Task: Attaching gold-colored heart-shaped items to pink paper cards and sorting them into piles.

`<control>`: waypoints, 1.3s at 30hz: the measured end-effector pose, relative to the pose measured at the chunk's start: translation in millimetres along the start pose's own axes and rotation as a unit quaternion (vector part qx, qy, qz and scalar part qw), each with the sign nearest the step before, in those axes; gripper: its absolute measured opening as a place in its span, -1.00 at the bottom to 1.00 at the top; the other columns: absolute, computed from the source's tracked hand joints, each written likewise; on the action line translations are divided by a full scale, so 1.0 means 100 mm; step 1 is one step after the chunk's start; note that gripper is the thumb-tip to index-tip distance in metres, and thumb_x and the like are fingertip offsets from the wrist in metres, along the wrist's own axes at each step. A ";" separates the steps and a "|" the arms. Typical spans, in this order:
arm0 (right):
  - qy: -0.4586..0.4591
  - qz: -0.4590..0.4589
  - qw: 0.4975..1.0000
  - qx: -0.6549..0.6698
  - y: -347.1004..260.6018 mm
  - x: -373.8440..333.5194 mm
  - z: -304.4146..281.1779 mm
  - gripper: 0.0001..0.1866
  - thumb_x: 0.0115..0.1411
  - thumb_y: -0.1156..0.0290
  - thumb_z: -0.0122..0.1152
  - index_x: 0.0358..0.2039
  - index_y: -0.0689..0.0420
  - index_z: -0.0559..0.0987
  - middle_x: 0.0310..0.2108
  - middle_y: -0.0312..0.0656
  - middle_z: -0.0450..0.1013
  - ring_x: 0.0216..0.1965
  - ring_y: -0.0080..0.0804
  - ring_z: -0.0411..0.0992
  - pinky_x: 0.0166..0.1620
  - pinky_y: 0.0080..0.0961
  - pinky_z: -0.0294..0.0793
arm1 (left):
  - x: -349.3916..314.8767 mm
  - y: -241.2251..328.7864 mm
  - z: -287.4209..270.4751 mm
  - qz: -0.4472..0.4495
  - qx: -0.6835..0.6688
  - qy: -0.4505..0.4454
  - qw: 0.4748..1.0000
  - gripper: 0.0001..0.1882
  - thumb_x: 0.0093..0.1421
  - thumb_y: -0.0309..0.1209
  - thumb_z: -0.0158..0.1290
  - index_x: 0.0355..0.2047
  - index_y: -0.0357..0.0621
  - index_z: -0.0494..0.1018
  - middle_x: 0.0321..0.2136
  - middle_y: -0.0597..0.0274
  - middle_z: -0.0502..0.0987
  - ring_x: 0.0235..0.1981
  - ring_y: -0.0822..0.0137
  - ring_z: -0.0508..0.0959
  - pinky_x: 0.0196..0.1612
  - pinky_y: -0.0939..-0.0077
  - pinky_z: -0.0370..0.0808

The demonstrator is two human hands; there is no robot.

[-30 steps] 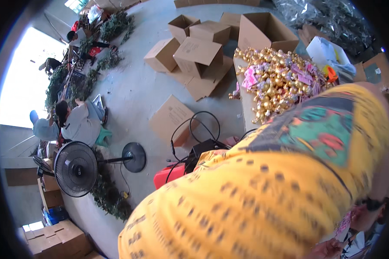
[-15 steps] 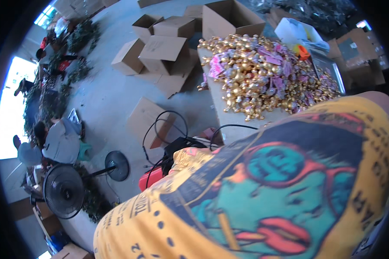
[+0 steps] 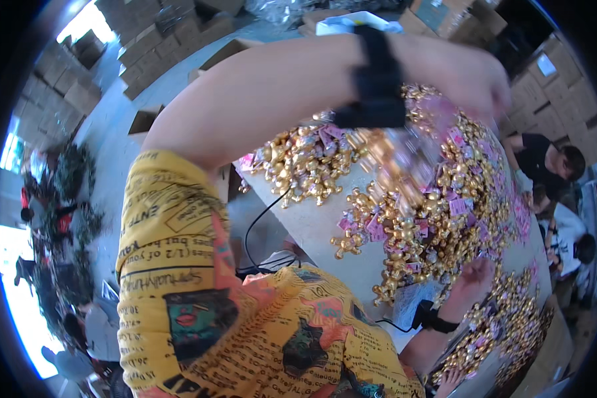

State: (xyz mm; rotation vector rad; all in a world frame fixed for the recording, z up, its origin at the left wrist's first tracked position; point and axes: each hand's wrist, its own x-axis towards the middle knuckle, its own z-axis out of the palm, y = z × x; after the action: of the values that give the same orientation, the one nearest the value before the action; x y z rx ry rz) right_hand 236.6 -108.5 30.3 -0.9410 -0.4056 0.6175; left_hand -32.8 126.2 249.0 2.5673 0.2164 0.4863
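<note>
My left arm reaches across the top of the view, a black strap round its wrist. My left hand [image 3: 467, 79] is over the far part of a heap of small shiny gold ornaments [image 3: 458, 219] with pink tags; motion smears its fingers. Just below it, a streaked gold and pale purple bunch [image 3: 401, 162] is blurred, and I cannot tell whether the hand holds it. My right hand [image 3: 474, 278], also strapped at the wrist, lies at the near edge of the heap, its fingers mostly hidden. Beside it is a pale clear plastic bag [image 3: 414, 298].
The heap covers much of a pale table [image 3: 298, 222]. A second gold pile [image 3: 497, 338] lies at the lower right, with another person's hand [image 3: 450, 381] next to it. Two people [image 3: 540, 159] sit along the right side. Stacked cartons [image 3: 156, 50] stand at the back left.
The view has swung round toward the table. Both my arms, out of sight before, now show over the ornaments. The standing fan has left the view, and people on the right have come in.
</note>
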 end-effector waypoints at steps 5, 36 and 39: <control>-0.113 0.087 0.977 -0.159 0.62 -0.02 0.40 -0.92 0.10 0.51 0.06 -0.35 0.12 0.42 -0.57 -0.37 0.29 -0.58 -0.70 0.21 -0.59 -0.76 0.15 | -0.70 -0.57 -0.43 -0.112 -0.047 0.302 0.946 -0.87 0.03 -0.48 0.06 -0.57 -0.30 0.41 -0.71 0.33 0.38 -0.63 0.56 0.36 -0.58 0.60 0.32; -0.421 -0.140 0.392 -0.806 4.42 2.22 3.63 -0.45 -0.11 0.16 0.31 -0.09 0.07 0.43 0.01 -0.06 0.21 0.07 0.06 0.17 -0.08 -0.19 0.41 | -2.29 -2.48 0.00 -0.239 -0.114 0.360 0.895 -0.90 -0.01 -0.67 0.06 -0.46 -0.24 0.45 -0.49 0.22 0.46 -0.39 0.31 0.45 -0.30 0.49 0.37; -0.378 -0.195 0.501 -0.754 4.42 2.44 3.58 -0.69 -0.02 0.23 0.18 -0.37 0.23 0.52 -0.28 0.02 0.42 -0.19 -0.01 0.39 -0.24 -0.23 0.44 | -2.34 -2.51 -0.01 -0.246 -0.172 0.348 0.888 -0.85 -0.06 -0.70 0.07 -0.44 -0.24 0.46 -0.40 0.19 0.48 -0.30 0.32 0.45 -0.20 0.49 0.35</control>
State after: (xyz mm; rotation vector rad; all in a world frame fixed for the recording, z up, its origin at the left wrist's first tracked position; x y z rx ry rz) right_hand 78.9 465.6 -136.5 -2.1066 -2.1527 0.0238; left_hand -263.8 284.5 50.7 1.8018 0.9127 1.1072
